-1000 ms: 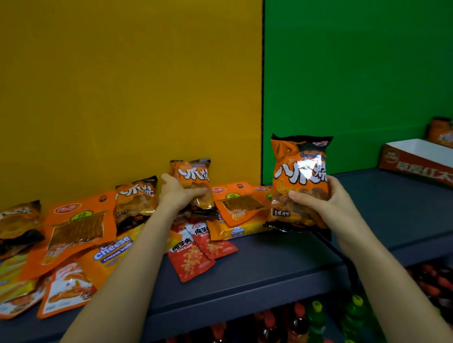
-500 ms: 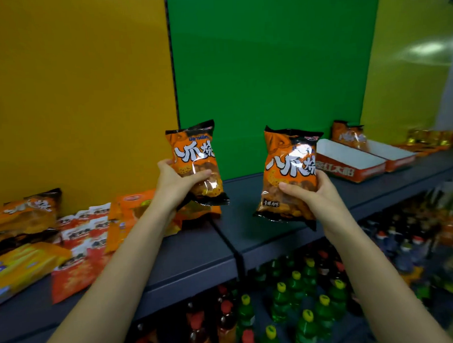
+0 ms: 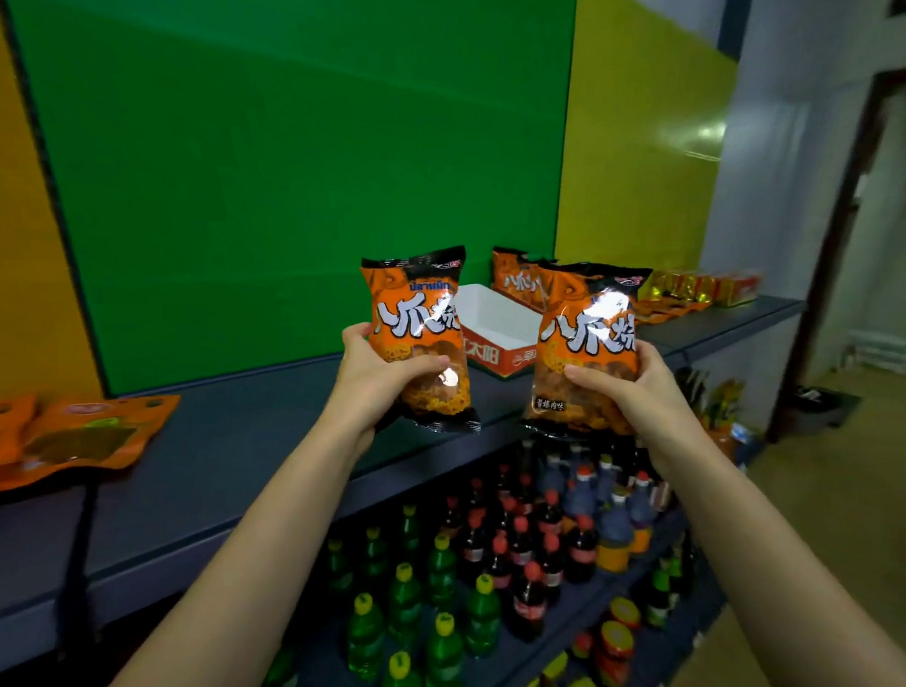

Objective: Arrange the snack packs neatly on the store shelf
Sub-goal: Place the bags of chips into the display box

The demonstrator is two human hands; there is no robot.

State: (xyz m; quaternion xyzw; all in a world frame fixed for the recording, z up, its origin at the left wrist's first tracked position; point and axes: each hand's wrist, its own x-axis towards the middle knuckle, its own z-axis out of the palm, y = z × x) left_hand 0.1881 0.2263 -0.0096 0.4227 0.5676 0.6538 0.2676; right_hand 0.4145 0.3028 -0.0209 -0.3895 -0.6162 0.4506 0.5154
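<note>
Both packs have swung rightward with me since a moment ago, and the red-and-white tray (image 3: pixel 496 318) that sat far off now stands just beyond my hands, showing between them. My left hand (image 3: pixel 377 379) is clamped round the lower half of the left snack pack (image 3: pixel 420 334), thumb across the front, pack upright over the grey shelf (image 3: pixel 229 454). My right hand (image 3: pixel 629 388) grips the right snack pack (image 3: pixel 584 344) the same way, low on the bag, thumb pressed over the clear window, and this one hangs out past the shelf's front edge, above the bottles (image 3: pixel 500 567) on the lower level. Both forearms reach up and forward, wrists bent back, the two packs side by side and apart. Open grey shelf runs wide to the left of my left hand, bare right up to the flat orange pouches (image 3: pixel 84 438) lying well off that way. Behind my right hand's pack, one more of the same kind (image 3: pixel 515 279) stands upright against the tray's far end, so three of these in all, two in hand. Further right along the shelf sit yellow and orange packets (image 3: pixel 695 288), too blurred to count.
</note>
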